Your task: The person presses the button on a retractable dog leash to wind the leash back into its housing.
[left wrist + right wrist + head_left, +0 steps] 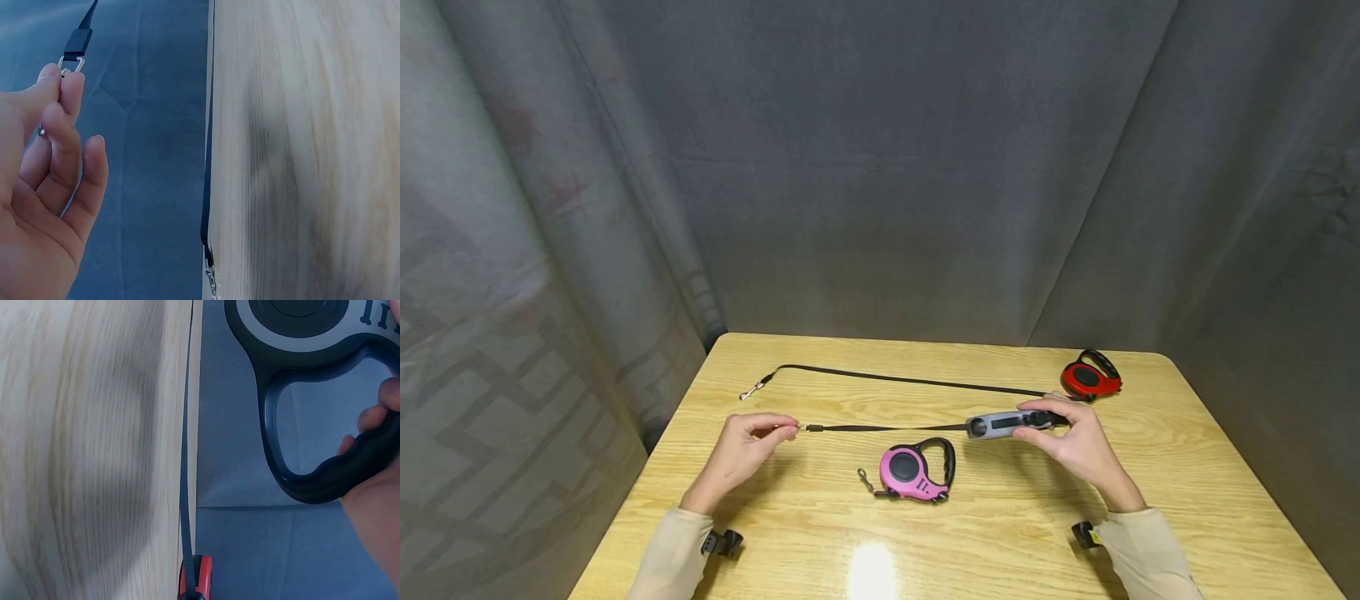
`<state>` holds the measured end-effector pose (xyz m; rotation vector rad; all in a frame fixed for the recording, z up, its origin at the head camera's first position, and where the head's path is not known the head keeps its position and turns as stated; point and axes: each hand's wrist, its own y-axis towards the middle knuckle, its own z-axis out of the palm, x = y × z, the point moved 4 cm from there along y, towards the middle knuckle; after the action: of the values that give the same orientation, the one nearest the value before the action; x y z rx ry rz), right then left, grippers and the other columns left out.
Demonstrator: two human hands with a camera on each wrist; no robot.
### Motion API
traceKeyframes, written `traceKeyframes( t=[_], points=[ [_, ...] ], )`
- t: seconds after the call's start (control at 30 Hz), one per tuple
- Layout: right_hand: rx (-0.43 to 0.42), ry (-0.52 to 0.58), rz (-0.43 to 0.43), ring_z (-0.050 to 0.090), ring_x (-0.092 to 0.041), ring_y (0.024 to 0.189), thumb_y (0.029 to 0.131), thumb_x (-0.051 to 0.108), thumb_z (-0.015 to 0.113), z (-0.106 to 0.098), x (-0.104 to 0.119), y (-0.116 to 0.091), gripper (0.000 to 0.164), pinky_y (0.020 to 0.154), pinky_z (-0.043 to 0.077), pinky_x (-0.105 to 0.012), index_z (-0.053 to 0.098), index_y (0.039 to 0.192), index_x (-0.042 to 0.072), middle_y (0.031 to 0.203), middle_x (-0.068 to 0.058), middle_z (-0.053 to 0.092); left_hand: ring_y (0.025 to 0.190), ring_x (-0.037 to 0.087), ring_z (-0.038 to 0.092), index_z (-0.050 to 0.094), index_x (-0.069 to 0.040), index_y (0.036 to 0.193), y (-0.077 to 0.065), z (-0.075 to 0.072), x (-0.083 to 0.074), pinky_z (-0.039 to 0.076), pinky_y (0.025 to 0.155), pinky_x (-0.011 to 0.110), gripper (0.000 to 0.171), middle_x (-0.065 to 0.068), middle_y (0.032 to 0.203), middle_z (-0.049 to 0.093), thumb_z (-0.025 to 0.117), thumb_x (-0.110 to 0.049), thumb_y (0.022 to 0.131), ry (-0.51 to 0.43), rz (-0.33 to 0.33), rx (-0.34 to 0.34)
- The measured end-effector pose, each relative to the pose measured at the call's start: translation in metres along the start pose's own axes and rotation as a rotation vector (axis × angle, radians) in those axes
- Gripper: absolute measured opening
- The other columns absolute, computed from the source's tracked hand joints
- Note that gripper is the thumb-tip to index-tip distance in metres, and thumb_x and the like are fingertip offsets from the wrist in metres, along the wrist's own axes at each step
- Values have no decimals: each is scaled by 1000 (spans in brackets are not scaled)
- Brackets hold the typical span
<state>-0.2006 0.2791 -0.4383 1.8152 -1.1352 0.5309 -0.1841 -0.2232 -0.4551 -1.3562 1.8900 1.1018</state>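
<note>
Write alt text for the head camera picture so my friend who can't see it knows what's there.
A person's left hand pinches the metal clip of a gray leash while the right hand holds its case, the black strap stretched between them. A pink leash and a red leash lie on the wooden table.

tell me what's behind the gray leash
The red leash and its black strap, on the table; in the head view, the right hand hides a bit of strap.

l hand (pixel 747 452) prob pinches clip (pixel 802 427)
</note>
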Motion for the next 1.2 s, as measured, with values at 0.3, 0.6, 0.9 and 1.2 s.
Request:
traceKeyframes(
  t=[0.3, 0.6, 0.9, 1.2],
  points=[
    [-1, -9, -8, 60, -5, 81, 72, 2, 97, 1, 0, 1, 39, 75, 46, -21, 84, 106, 15, 94, 7, 75, 78, 5, 73, 85, -15, 109, 0, 5, -4, 57, 69, 23, 14, -2, 100, 83, 79, -18, 98, 65, 32, 89],
    [1, -8, -15, 60, -5, 81, 71, 1, 97, 1, 1, 1, 38, 74, 45, -20, 83, 105, 5, 93, 6, 75, 61, -5, 46, 86, -18, 107, -1, 12, -14, 45, 55, 20, 13, -9, 91, 80, 82, -17, 95, 243, 188, 179],
    [-2, -1, -20, 56, -7, 78, 71, 0, 97, 1, 1, 1, 38, 71, 44, -23, 83, 105, 8, 90, 7, 73, 65, -7, 45, 84, -14, 111, -2, 13, -24, 44, 59, 17, 14, -6, 85, 77, 76, -13, 99, 387, 337, 109],
    [-6, 5, -10, 54, -8, 76, 70, 0, 97, 1, 3, 1, 38, 70, 44, -29, 82, 105, 3, 90, 8, 72, 78, 2, 68, 83, -15, 106, -4, 14, -27, 58, 71, 24, 10, -4, 92, 81, 77, -12, 98, 556, 431, 50]
  ],
)
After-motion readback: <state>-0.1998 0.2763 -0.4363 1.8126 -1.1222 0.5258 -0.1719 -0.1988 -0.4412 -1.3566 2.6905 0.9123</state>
